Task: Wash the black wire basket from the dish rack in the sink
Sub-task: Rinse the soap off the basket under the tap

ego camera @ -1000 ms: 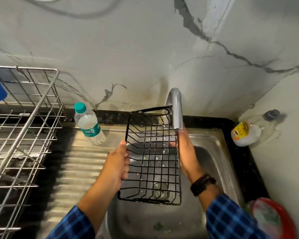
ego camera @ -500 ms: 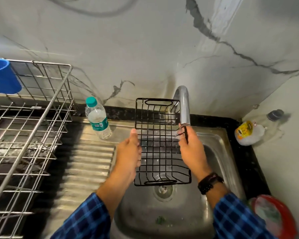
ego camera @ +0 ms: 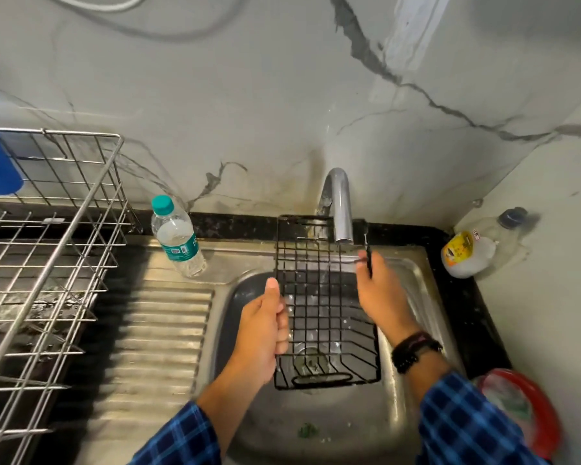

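Nearest me, my left hand (ego camera: pixel 265 333) curls round the left edge of the basket (ego camera: pixel 319 297), thumb up, and my right hand (ego camera: pixel 379 293) pinches its right edge near the far corner. The basket hangs tilted inside the sink (ego camera: pixel 349 431), near end low over the drain, far end just under the faucet (ego camera: pixel 341 203), with open bowl on its right and near sides. To the left lies the ribbed drainboard (ego camera: pixel 161 330), then the rack (ego camera: pixel 47 263); a bottle (ego camera: pixel 176 236) stands on the far ledge, well apart from the basket.
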